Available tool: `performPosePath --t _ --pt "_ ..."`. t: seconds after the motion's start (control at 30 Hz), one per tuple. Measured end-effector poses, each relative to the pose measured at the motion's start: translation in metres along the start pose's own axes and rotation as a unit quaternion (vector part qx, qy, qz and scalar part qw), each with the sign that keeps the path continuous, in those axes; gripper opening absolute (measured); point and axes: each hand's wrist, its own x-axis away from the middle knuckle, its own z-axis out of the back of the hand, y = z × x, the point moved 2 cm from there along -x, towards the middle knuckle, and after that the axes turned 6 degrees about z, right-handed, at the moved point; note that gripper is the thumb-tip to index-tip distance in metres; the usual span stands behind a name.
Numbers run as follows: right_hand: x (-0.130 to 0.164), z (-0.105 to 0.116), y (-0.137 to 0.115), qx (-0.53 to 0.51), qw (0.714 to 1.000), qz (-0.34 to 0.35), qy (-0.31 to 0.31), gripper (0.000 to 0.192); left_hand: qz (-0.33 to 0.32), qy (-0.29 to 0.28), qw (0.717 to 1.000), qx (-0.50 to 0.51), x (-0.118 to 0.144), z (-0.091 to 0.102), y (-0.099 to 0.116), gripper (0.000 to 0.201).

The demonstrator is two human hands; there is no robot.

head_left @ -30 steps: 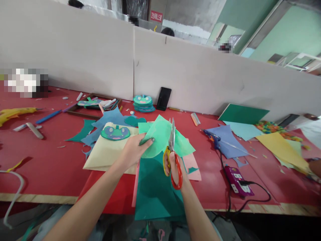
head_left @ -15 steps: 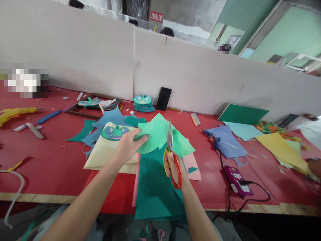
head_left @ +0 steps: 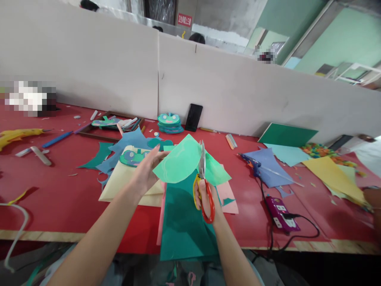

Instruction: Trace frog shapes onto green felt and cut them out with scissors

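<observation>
Your left hand (head_left: 145, 169) pinches the light green sheet (head_left: 178, 161) at its left edge; your right hand (head_left: 205, 198) grips scissors (head_left: 203, 180), blades upright at the sheet's right edge.

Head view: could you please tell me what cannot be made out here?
- Left hand: its grip on the light green sheet is hidden by the sheet itself.
- Scissors: the cut line is too fine to trace.
- Red sign: lettering too small.
- Pixelated patch: blurred.
- Another person's hand: cut off by the right edge.
</observation>
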Motion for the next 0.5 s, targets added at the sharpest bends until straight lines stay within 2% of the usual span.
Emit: performPosePath --t 0.1,0.17,0.23,0.33,0.43,0.5 --pt "0.0 -0.001 -0.004 -0.005 1.0 0.009 0.012 0.047 -0.007 -0.009 1.0 0.009 -0.004 -0.002 -0.011 0.029" --pt "0.0 -0.002 -0.007 -0.013 1.0 0.014 0.02 0.048 -0.061 -0.021 0.995 -0.078 -0.005 -0.007 -0.02 0.035" --pt "0.0 -0.004 -0.01 -0.017 0.999 0.012 0.027 0.049 -0.13 -0.074 0.971 -0.186 -0.004 -0.016 -0.029 0.046" --pt "0.002 -0.007 -0.014 0.002 0.999 0.007 0.032 0.048 -0.148 -0.114 0.943 -0.276 -0.002 -0.028 -0.043 0.044" --pt "0.003 -0.009 -0.015 0.021 0.999 0.021 0.023 0.047 -0.179 -0.088 0.933 -0.301 0.0 -0.033 -0.05 0.04" --pt "0.004 -0.01 -0.014 0.02 0.999 0.035 0.005 0.046 -0.194 -0.043 0.937 -0.287 0.002 -0.033 -0.05 0.037"
